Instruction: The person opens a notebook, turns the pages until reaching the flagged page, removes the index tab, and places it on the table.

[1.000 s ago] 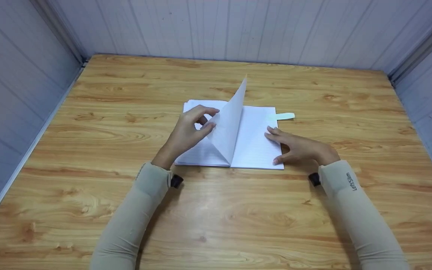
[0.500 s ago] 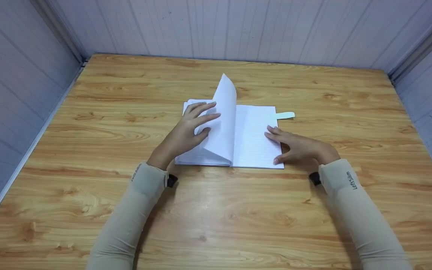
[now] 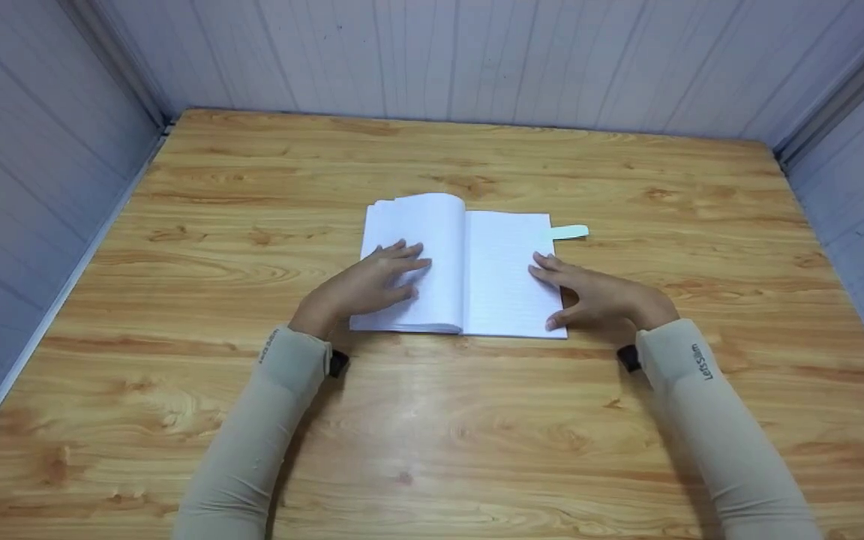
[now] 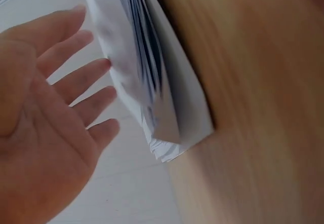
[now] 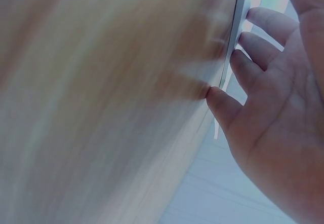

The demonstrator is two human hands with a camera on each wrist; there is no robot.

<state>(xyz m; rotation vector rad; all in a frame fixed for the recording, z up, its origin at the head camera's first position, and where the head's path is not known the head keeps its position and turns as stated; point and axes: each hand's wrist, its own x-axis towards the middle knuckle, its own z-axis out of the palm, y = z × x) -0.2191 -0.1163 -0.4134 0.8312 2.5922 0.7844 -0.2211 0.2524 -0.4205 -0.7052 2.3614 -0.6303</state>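
Note:
An open notebook (image 3: 503, 277) with white lined pages lies on the table, a pale strap (image 3: 571, 232) sticking out past its right edge. Over its left half, my left hand (image 3: 372, 283) is spread with fingertips on the page. The left wrist view shows this hand (image 4: 61, 102) with loosely straight fingers beside the stacked, slightly fanned pages (image 4: 147, 67). My right hand (image 3: 593, 292) rests at the right edge, fingertips on the right page and thumb near the lower corner. In the right wrist view the hand's (image 5: 278, 92) fingers touch the notebook's thin edge.
The wooden table (image 3: 432, 435) extends around the notebook on all sides. White panelled walls (image 3: 417, 60) stand along its back and both sides. A small black wrist device (image 3: 337, 364) sits under the left sleeve, and another (image 3: 628, 358) under the right.
The raised page has turned over from upright to lie on the left side. My left hand has let go of it and come down onto the page. The right hand has stayed put.

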